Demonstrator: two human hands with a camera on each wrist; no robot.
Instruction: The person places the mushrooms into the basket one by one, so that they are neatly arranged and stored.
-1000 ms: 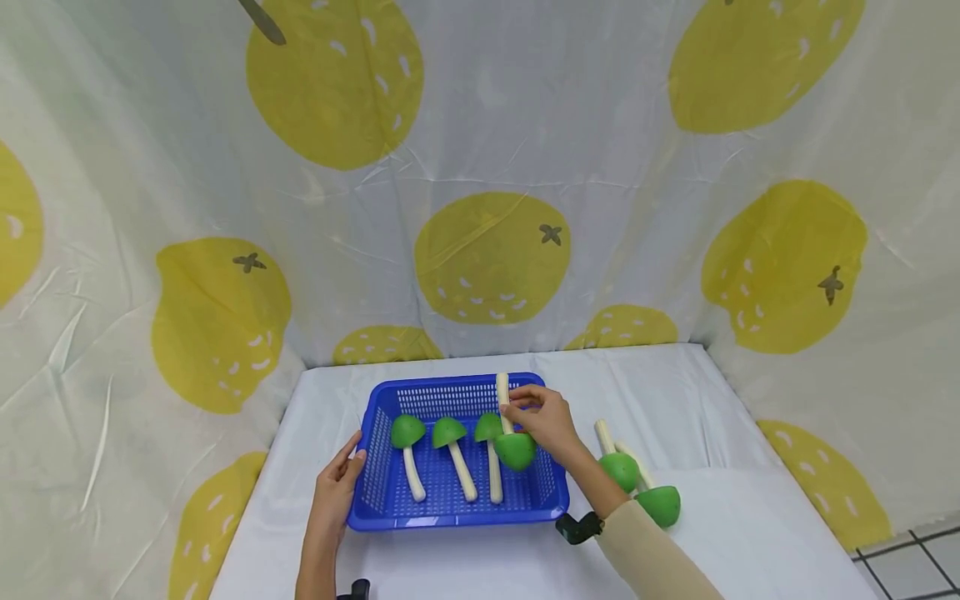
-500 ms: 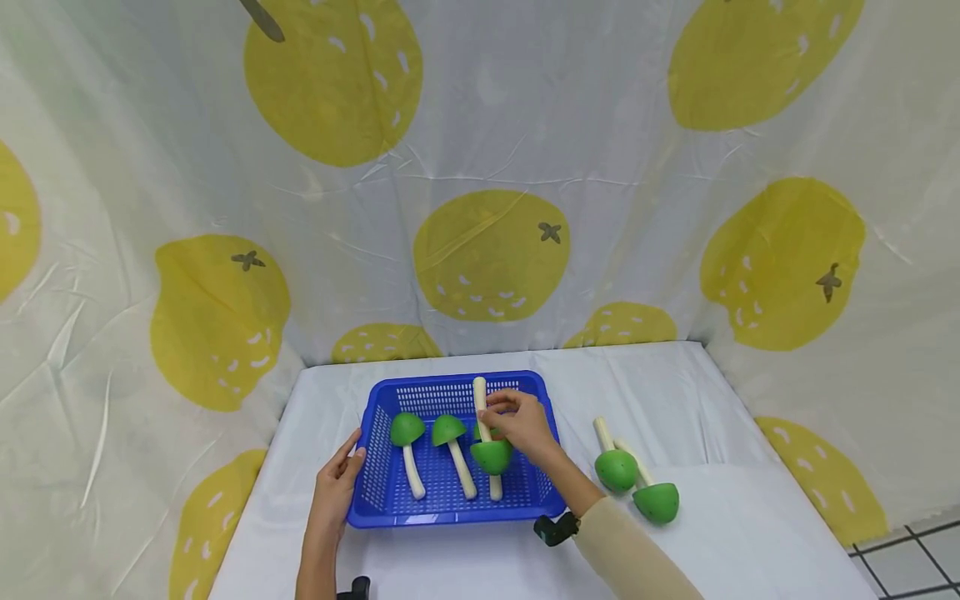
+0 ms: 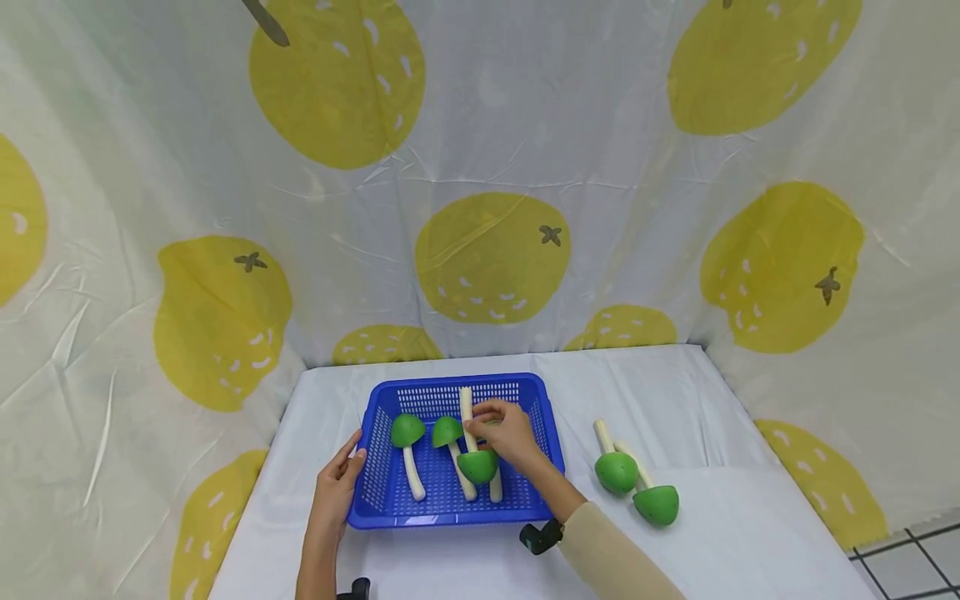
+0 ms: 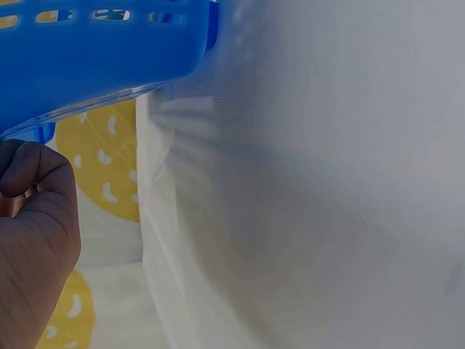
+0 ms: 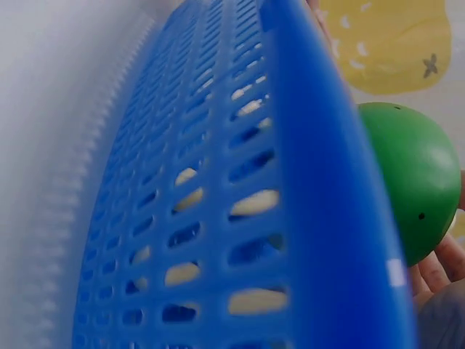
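Observation:
My right hand [image 3: 512, 433] pinches the white stem of a toy mushroom [image 3: 477, 467], its green cap pointing down toward me, over the blue plastic basket [image 3: 457, 522]. That cap [image 5: 413, 182] fills the right side of the right wrist view, beyond the basket's rim. Inside the basket lie a left mushroom [image 3: 407, 430], a middle mushroom [image 3: 447, 431] and a third mushroom [image 3: 496, 489], mostly hidden behind the held one. These have caps toward the back and stems toward me. My left hand [image 3: 335, 492] holds the basket's left rim, thumb and fingers at its edge.
Two more green-capped mushrooms, a nearer one [image 3: 656, 506] and a farther one [image 3: 616, 472], lie on the white cloth [image 3: 720, 533] to the right of the basket. A lemon-print curtain [image 3: 487, 100] stands behind and on both sides of the table.
My right hand has carried the held mushroom leftward and a little lower, from the basket's right side to between the middle and third mushrooms. My left hand stays at the rim.

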